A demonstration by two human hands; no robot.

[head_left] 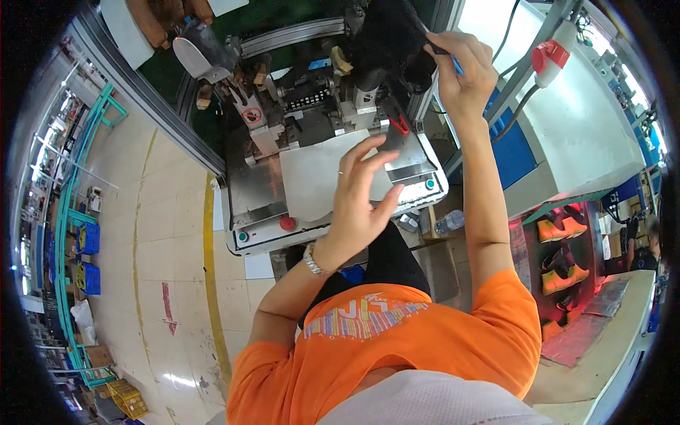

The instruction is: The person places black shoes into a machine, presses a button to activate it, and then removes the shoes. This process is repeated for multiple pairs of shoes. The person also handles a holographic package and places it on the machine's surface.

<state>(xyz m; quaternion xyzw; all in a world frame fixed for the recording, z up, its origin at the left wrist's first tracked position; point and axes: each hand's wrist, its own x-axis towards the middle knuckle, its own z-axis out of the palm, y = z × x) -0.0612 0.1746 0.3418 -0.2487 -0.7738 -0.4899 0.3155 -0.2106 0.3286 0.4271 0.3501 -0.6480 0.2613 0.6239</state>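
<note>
My right hand (pixel 464 78) is raised at the far right of the machine, thumb and fingers pinched on the edge of a black fabric piece (pixel 389 46). That piece sits over the machine's right-hand station; its full shape is lost in the dark. My left hand (pixel 360 205), with a metal watch on the wrist, hovers over a white sheet (pixel 304 180) on the machine's front plate. Its fingers are spread and nothing is in them. Beyond the sheet stand metal clamps (pixel 263 138) and a second support block (pixel 365 103). A red-handled tool (pixel 400 125) lies at the right.
Along the machine's front edge are a red button (pixel 287 223) and green buttons (pixel 243 236). A grey shoe-shaped form (pixel 202 53) stands at the left station. At right are a white cabinet (pixel 567 134), a hanging red-and-white connector (pixel 554 57) and a rack of orange shoes (pixel 563 280).
</note>
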